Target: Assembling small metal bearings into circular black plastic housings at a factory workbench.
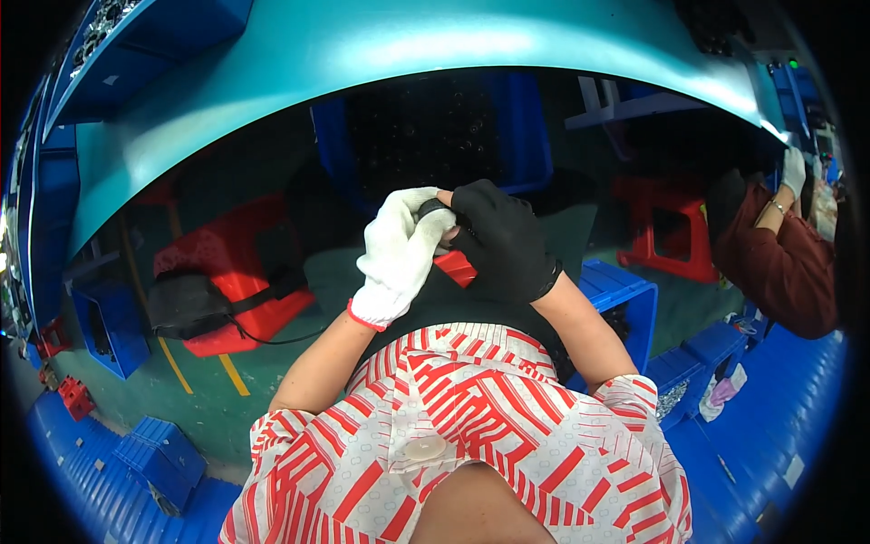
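Note:
My left hand (pixel 399 252) wears a white knit glove with a red cuff. Its thumb and fingers close around a small black rounded piece (pixel 433 208), whose exact kind I cannot make out. Against it from the other side comes my right hand (pixel 504 241), in a black glove with bare fingertips showing, its fingers bent in and pressed to the same piece. Both hands meet in front of my body, above my lap. A bit of red (pixel 456 268) shows just under them.
Ahead curves a teal tabletop (pixel 453 41); beneath its edge sits a blue bin (pixel 535 136) of small dark parts. Red stools (pixel 684 240) stand either side, the left one beside a black bag (pixel 186 304). A blue crate (pixel 634 295) is by my right elbow. Another person (pixel 784 263) works at right.

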### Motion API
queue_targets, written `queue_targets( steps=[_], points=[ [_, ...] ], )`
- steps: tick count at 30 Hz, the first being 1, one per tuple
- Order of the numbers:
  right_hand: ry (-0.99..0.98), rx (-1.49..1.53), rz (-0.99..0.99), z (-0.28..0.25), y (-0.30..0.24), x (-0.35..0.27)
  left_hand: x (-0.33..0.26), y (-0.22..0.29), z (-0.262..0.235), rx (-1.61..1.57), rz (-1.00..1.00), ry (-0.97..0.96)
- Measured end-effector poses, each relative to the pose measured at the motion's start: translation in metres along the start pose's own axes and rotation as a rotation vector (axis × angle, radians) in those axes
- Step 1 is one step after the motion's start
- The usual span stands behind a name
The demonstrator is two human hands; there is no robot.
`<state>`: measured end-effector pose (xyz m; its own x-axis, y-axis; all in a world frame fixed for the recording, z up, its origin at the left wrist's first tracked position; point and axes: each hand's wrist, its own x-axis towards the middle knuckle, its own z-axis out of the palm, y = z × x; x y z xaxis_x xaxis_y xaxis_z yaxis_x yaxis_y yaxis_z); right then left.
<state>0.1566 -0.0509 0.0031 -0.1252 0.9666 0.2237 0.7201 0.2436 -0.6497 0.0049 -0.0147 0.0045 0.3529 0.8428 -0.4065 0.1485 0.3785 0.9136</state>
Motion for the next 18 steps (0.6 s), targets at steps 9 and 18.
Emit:
queue_targets(
  steps=[9,18],
  points=[
    [-0.045,-0.041,-0.032,-0.003,0.012,0.001,0.003,-0.022,-0.001,-0.088,0.145,-0.025],
    [-0.037,0.183,0.128,0.005,0.009,-0.001,0.006,-0.019,-0.004,-0.561,-0.152,-0.107]
  ],
)
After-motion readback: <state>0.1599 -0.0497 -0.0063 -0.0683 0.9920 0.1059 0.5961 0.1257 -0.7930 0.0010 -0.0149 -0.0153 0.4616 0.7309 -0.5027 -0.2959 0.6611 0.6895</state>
